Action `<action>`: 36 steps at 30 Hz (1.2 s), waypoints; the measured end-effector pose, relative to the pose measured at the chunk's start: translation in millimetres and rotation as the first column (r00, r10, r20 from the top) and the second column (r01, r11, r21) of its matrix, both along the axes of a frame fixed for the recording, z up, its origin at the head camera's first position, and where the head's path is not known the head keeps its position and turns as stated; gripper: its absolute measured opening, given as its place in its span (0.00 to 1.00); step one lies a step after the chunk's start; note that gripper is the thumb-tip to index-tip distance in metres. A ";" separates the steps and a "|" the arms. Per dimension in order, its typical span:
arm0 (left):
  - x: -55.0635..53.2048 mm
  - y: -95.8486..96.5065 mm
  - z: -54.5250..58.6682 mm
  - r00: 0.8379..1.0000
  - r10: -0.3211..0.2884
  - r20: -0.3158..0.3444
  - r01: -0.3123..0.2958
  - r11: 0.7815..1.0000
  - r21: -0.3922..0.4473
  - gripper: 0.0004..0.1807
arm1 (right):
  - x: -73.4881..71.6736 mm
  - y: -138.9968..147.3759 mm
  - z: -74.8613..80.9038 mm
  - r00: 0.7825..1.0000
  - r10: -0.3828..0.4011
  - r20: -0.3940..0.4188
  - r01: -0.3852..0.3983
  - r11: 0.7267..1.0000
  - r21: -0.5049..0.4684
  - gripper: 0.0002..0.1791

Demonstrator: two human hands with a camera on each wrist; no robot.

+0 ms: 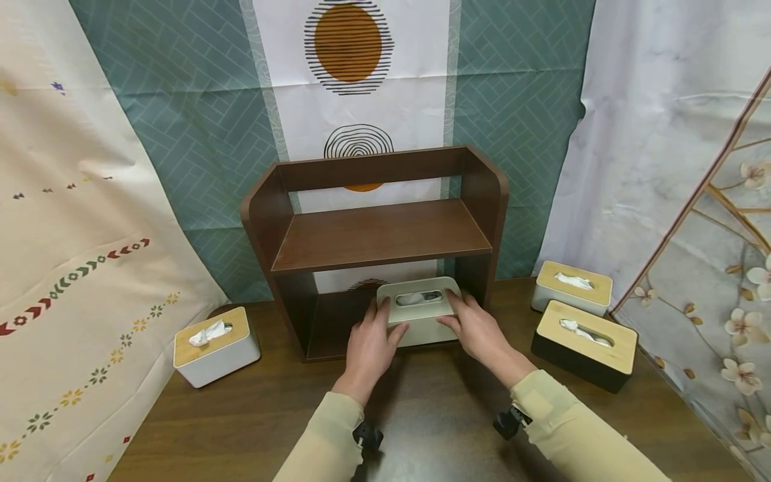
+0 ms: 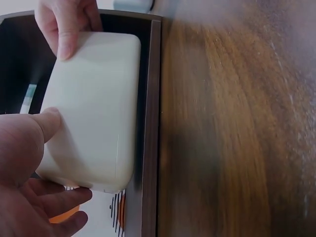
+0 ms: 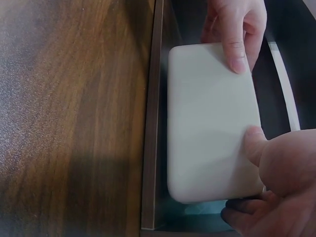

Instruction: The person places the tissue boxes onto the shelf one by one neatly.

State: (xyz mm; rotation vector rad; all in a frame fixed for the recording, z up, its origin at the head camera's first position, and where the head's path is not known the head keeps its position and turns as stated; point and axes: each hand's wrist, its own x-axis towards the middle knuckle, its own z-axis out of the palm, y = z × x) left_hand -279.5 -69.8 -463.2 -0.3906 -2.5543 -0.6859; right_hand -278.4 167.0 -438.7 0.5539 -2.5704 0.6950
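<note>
A pale grey-green tissue box (image 1: 421, 329) with an oval slot in its lid sits in the lower compartment of a dark brown two-tier shelf (image 1: 385, 234), right of the middle. My left hand (image 1: 372, 343) grips its left end, thumb on the front face. At the right end my right hand (image 1: 480, 333) holds it the same way. Both wrist views show the box's smooth front (image 2: 94, 103) just behind the shelf's front edge (image 3: 152, 123). The thumbs press the front while other fingers wrap round the ends.
On the table (image 1: 265, 415), a white tissue box (image 1: 217, 361) with a wooden lid stands left of the shelf. To the right are a white box (image 1: 569, 301) and a black box (image 1: 578, 361), both wooden-lidded. Patterned cloths (image 1: 518, 120) hang behind and at the sides.
</note>
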 end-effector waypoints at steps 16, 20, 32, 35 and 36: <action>-2.2 4.2 -4.6 1.000 0.002 -0.004 -0.002 1.000 0.003 0.36 | -0.3 1.2 -8.4 0.999 -0.025 0.040 0.025 1.000 0.008 0.32; -2.4 5.3 -5.1 0.999 0.008 -0.032 -0.008 1.000 -0.011 0.36 | -0.3 0.6 -7.9 0.999 -0.032 0.035 0.032 0.999 0.009 0.31; -2.1 4.8 -4.5 1.000 0.008 -0.012 -0.009 1.000 -0.030 0.36 | 8.5 -1.1 -8.3 0.998 -0.061 0.004 0.061 0.997 0.037 0.34; -3.0 4.7 -4.4 1.000 0.007 -0.005 -0.007 1.000 -0.025 0.36 | 10.9 -0.8 -8.7 0.998 -0.066 -0.006 0.066 0.997 0.045 0.34; -3.4 4.9 -4.4 1.000 0.007 -0.001 -0.007 1.000 -0.025 0.36 | 11.5 -0.6 -8.9 0.998 -0.067 -0.011 0.067 0.997 0.044 0.33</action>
